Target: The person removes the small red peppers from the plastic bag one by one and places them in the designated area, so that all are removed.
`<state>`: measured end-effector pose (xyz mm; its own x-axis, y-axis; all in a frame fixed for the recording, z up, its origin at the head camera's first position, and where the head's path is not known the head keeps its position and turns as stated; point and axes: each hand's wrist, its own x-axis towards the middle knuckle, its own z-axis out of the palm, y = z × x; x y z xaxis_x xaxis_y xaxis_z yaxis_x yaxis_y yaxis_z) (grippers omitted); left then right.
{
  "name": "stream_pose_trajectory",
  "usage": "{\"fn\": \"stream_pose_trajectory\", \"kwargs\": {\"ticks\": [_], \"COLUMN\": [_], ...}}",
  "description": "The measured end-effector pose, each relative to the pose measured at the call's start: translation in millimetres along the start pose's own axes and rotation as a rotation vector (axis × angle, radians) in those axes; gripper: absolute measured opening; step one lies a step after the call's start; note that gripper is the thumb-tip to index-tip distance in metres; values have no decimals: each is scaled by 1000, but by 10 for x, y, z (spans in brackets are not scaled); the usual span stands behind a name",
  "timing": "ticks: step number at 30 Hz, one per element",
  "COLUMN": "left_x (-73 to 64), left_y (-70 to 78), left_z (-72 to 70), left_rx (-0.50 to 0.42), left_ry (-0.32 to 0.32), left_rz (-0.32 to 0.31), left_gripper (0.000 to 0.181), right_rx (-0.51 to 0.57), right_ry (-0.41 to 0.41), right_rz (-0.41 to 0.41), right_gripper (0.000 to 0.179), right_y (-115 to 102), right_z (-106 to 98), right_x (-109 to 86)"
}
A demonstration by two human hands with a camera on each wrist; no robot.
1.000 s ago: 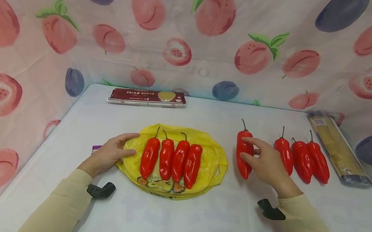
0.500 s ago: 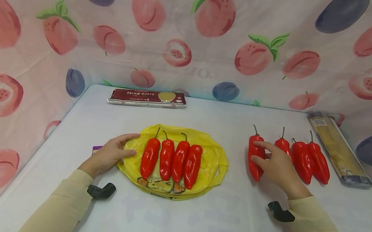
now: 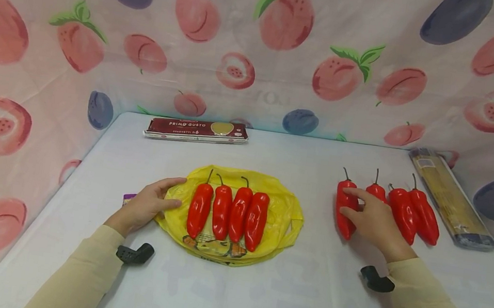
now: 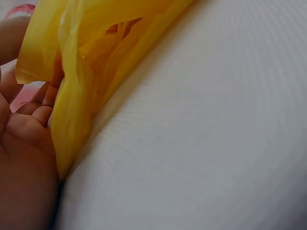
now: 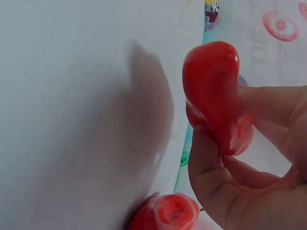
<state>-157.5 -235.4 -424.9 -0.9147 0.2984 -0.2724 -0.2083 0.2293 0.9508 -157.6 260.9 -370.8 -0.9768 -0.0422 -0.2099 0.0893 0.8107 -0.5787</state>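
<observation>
A red pepper (image 3: 345, 211) is pinched between the thumb and fingers of my right hand (image 3: 374, 220). Its shadow falls apart from it in the right wrist view, so it is held above the table. Several red peppers (image 3: 220, 212) lie side by side on a flattened yellow plastic bag (image 3: 280, 215). At the bag's left edge rests my left hand (image 3: 147, 202), thumb and index finger spread apart and touching the plastic. In the left wrist view, loose folds of the yellow bag (image 4: 72, 110) partly hide the fingers.
Three more red peppers (image 3: 402, 211) lie right of my right hand, one partly hidden behind it. A clear pack of spaghetti (image 3: 452, 199) slants along the right edge. A dark red spaghetti pack (image 3: 196, 130) lies at the back. Something purple (image 3: 127, 197) peeks out behind my left hand.
My right hand has moved right with the pinched pepper, away from the yellow bag and closer to the peppers on the right. The left hand has stayed in place.
</observation>
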Motion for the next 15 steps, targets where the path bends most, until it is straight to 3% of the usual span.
{"fn": "stream_pose_trajectory", "kwargs": {"ticks": [15], "left_x": [8], "left_y": [-2], "left_z": [-3], "left_rx": [3], "left_ry": [2], "left_rz": [-12], "left_gripper": [66], "right_rx": [-30], "right_ry": [-10], "right_rz": [-2], "right_gripper": [67], "right_y": [56], "right_z": [18], "right_x": [59]}}
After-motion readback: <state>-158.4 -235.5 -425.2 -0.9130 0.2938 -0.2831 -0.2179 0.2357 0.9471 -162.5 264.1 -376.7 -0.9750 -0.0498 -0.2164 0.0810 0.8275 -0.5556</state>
